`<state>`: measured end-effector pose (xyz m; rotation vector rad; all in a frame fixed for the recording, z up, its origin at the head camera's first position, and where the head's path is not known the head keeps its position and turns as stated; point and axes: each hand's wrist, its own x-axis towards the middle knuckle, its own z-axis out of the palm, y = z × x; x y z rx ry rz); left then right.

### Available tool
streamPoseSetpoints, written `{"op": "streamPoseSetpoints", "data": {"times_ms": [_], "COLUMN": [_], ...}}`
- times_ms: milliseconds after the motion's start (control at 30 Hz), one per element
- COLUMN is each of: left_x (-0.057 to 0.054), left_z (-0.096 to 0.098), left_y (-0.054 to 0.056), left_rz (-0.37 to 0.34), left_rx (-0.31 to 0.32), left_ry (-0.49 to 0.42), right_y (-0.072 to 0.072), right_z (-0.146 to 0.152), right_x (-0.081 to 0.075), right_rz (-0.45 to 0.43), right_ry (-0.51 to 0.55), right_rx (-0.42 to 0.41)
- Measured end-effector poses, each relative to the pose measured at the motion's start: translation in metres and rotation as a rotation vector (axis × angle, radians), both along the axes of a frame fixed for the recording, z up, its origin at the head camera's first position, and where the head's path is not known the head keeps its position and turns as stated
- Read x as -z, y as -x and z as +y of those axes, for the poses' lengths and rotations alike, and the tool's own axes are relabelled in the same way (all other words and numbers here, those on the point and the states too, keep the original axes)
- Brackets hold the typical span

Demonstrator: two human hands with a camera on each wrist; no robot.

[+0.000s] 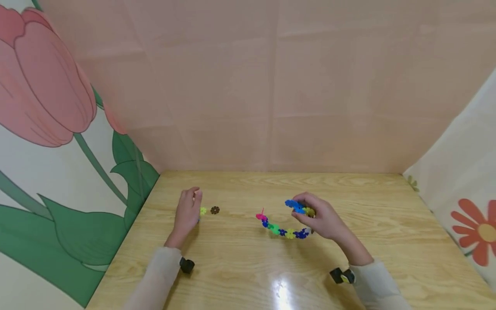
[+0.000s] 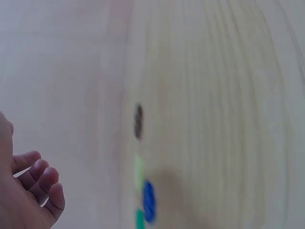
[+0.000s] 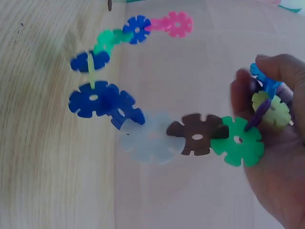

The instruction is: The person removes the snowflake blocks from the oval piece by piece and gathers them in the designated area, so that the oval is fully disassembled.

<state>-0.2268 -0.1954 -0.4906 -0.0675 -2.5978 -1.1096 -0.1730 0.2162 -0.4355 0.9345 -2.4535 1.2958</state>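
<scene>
My right hand (image 1: 324,218) pinches one end of a chain of interlocking plastic snowflake discs (image 1: 289,234), held above the table. In the right wrist view, thumb and fingers close round a blue disc (image 3: 267,81) beside a yellow one. From there the chain loops through a green disc (image 3: 238,141), a brown one (image 3: 197,135), a translucent one and dark blue ones to a pink end disc (image 3: 179,24). My left hand (image 1: 187,214) hovers over loose discs with loosely bent fingers, holding nothing. Near it lie a brown disc (image 1: 215,210), a yellow-green disc (image 1: 203,211) and a blue disc (image 2: 149,201).
The wooden table (image 1: 240,262) runs back to a pink cloth backdrop (image 1: 271,86). Flower-printed cloths stand along the left and right sides. A green disc (image 2: 139,219) shows at the bottom of the left wrist view.
</scene>
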Motion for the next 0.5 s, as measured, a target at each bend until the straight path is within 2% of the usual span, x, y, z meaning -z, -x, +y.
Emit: {"op": "streamPoseSetpoints", "data": {"times_ms": [100,400,500], "left_x": [-0.010,-0.034,-0.042], "left_z": [0.015,0.052,0.065], "left_y": [-0.007,-0.031,-0.038], "left_rz": [0.046,0.199,0.233], "left_rx": [0.043,0.159,0.210], "left_ry": [-0.001,-0.020,-0.030], "right_y": [0.000,-0.002,-0.003], "right_z": [-0.001,-0.006,-0.008], "right_x": [-0.001,-0.004,-0.005], "right_rz": [0.013,-0.093,-0.102], "right_ry": [-0.029,-0.073,-0.082], "right_rx": [0.056,0.155,0.176]}}
